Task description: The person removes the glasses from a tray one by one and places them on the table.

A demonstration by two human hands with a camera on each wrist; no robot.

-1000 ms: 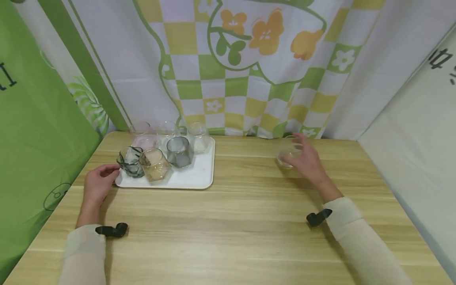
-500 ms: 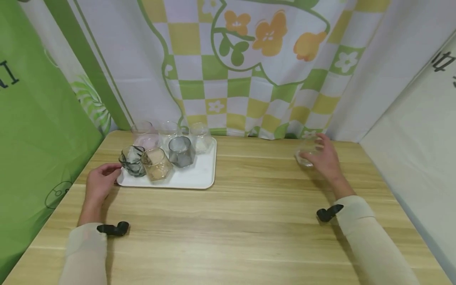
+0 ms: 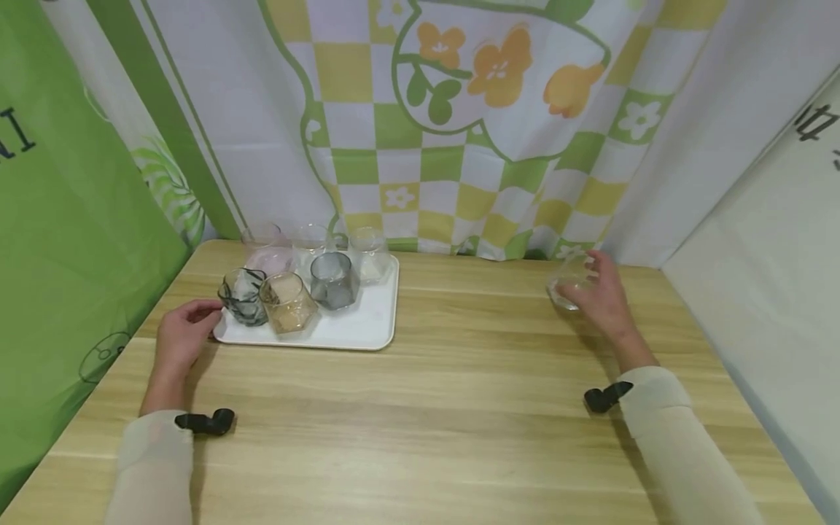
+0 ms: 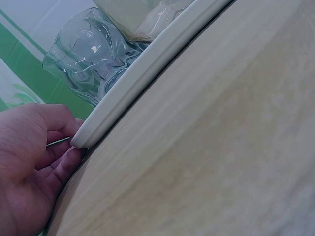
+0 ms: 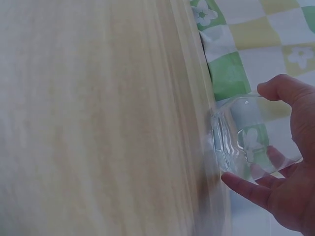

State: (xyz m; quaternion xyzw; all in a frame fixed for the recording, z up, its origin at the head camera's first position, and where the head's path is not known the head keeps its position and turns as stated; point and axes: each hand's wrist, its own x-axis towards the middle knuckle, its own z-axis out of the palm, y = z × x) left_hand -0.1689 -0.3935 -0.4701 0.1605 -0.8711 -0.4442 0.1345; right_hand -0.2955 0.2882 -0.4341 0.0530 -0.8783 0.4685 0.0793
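My left hand (image 3: 186, 334) pinches the near left corner of a white tray (image 3: 354, 332), thumb and fingers at its rim in the left wrist view. On the tray stand several glasses: a wavy dark-tinted glass (image 3: 243, 297) nearest that hand, an amber glass (image 3: 289, 306), a grey glass (image 3: 332, 283), a pinkish glass (image 3: 269, 255) and clear ones (image 3: 369, 255) behind. Over at the right back of the table, my right hand (image 3: 602, 295) holds a clear glass (image 5: 238, 132), thumb on one side and fingers on the other. The glass base is right at the tabletop.
The wooden table (image 3: 426, 423) runs back to a checked curtain (image 3: 453, 168). A green cloth (image 3: 79, 219) hangs at the left and a pale cloth wall (image 3: 774, 219) at the right. Each sleeve carries a small black wrist camera (image 3: 206, 421).
My right hand has carried the clear glass to the right along the back of the table, mostly in the first half second. My left hand stays at the tray corner.
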